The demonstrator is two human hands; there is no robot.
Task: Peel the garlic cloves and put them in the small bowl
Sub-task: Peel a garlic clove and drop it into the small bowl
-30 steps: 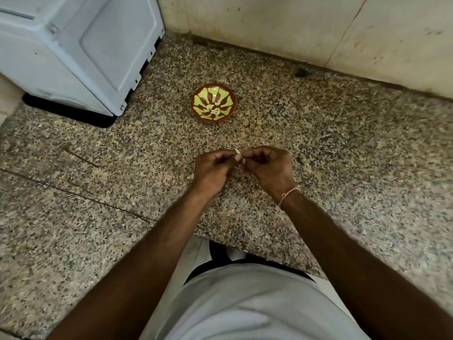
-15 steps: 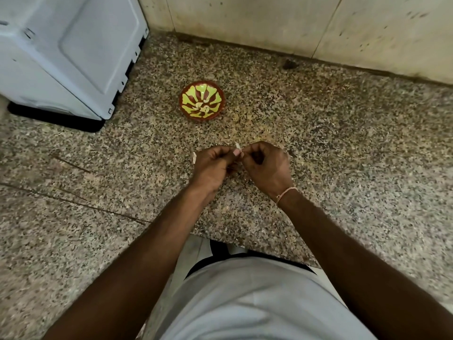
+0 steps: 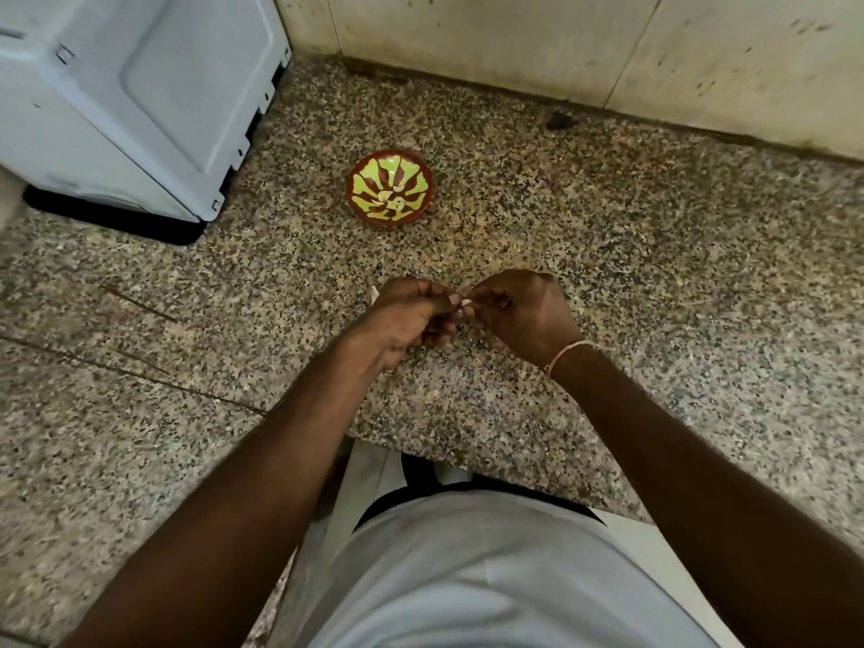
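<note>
While the speckled granite bench [image 3: 654, 273] is filling most of the view, its near edge is being cut off by the person's pale shirt [image 3: 491, 577] and both forearms. A dark crack is running across the stone at the left. Behind it a stained, cream tiled wall [image 3: 514, 39] is rising, cropped at the top. At the far left corner a big light-grey box-shaped appliance [image 3: 131, 86] is standing, only partly in view, so what it is cannot be told.

The two hands are meeting above the bench, near its front edge, knuckles up and fingers curled inward. The left hand [image 3: 411, 320] is pinching a small pale clove [image 3: 465, 304] between thumb and fingertips, and the right hand [image 3: 523, 311] is pinching at the same bit from the other side. The clove is sitting right between the two sets of fingertips, mostly hidden by them; only a whitish sliver is showing, too small to tell whether it is skin or flesh. A thin pinkish thread band [image 3: 563, 355] is circling the right wrist.

The round bowl [image 3: 390, 189] is resting on the bench beyond the hands, well apart from them. It is shallow and glossy, with a brown rim and yellow-green petal shapes. A few pale pieces [image 3: 388, 198] are lying in its middle, hard to make out.
</note>
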